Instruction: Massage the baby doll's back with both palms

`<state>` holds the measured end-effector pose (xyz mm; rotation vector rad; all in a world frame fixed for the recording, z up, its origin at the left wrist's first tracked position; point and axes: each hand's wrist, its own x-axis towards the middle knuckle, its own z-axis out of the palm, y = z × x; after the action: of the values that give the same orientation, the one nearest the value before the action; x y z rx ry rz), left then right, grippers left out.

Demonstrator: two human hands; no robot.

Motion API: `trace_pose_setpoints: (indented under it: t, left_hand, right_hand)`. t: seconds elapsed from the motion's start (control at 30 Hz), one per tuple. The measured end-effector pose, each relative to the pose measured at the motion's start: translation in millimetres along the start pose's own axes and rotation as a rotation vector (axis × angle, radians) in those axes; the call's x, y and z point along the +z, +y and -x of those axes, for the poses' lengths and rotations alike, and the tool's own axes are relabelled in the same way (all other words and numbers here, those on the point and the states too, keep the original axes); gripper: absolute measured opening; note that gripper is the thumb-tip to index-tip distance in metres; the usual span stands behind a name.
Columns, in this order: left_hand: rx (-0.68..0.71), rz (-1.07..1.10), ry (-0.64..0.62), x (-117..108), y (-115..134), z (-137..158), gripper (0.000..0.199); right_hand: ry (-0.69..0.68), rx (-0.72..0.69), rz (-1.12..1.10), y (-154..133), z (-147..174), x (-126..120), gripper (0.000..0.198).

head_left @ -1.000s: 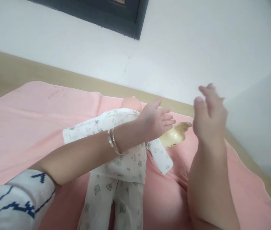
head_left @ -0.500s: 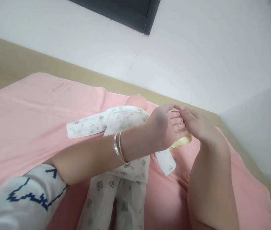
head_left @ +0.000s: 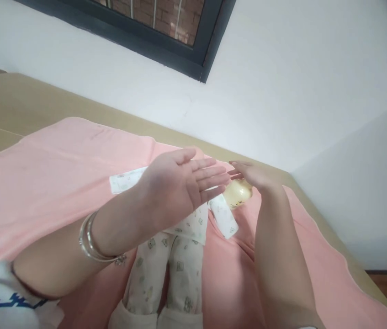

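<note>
My left hand (head_left: 182, 187) is held palm up with its fingers stretched out and nothing in it. Two silver bangles circle that wrist. Close to its fingertips, my right hand (head_left: 257, 176) hovers with fingers extended, its back partly turned to me; whether the fingertips touch I cannot tell. Below lies a white printed long-sleeved top (head_left: 198, 224) above matching trousers (head_left: 182, 274), laid out as on a doll. A rounded pinkish shape, like a doll's head, is mostly hidden behind my left hand. Beneath my right fingers sits a glossy pale-yellow rounded object (head_left: 239, 194) with small markings.
A pink blanket (head_left: 59, 183) is spread under the clothes on a tan surface (head_left: 35, 100). Behind it rises a white wall (head_left: 265, 91) with a dark-framed window (head_left: 200, 64). The wall meets a corner on the right.
My hands have come apart from their clasp. My left hand has moved left and its fingers have straightened; the right has shifted slightly left. The view has tilted up, showing more window.
</note>
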<state>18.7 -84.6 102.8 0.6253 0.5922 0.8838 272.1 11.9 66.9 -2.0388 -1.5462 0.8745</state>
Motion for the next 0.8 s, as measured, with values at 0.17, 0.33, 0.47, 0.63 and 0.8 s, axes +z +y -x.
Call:
trace_pose_setpoints:
  t: [0.17, 0.33, 0.47, 0.63, 0.8]
  left_hand:
    - [0.156, -0.142, -0.01, -1.3, 16.6, 31.5, 0.062]
    - [0.276, -0.412, 0.033, -11.6, 23.4, 59.6, 0.059]
    - [0.424, -0.587, 0.096, -31.6, 28.5, 67.6, 0.058]
    - [0.609, -0.769, 0.247, -50.7, 36.4, 58.7, 0.06]
    - [0.539, -0.655, 0.056, -28.5, 38.6, 58.5, 0.062]
  right_hand:
    - [-0.018, -0.001, 0.022, -0.4, 4.4, -3.3, 0.05]
    - [0.024, 0.016, 0.006, -1.5, 12.5, -2.1, 0.049]
    - [0.096, -0.042, -0.035, 0.3, 9.7, 6.8, 0.054]
    - [0.325, -0.172, -0.036, 11.5, 1.3, 19.6, 0.058]
    - [0.513, -0.248, -0.067, 30.7, 0.8, 29.7, 0.055]
